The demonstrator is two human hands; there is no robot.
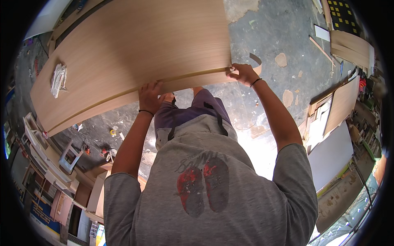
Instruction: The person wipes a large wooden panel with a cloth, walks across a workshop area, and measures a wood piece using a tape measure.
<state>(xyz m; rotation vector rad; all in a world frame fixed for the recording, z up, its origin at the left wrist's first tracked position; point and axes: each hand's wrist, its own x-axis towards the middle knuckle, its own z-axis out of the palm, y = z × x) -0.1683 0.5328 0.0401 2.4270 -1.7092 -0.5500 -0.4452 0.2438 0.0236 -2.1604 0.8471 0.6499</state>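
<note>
A large wood-grain panel (164, 41) reaches across the upper left, its long near edge towards me. Along that edge runs a pale wood-coloured edging strip (106, 104), whose loose dark end curls up beyond the panel's right corner. My left hand (151, 97) lies over the near edge around its middle, fingers stretched out and resting on the wood. At the right corner, my right hand (244, 74) pinches the strip between thumb and fingers; a small whitish bit shows at the fingertips, too small to name. A crumpled clear plastic packet (59, 80) rests on the panel's left part.
Stained grey concrete floor (266, 33) surrounds the panel. Board offcuts and panels (340, 102) lean at the right, with a white board (331, 153) below. At lower left are stacked wooden pieces (49, 160), a blue-grey frame (70, 156) and a yellow tape roll (113, 133).
</note>
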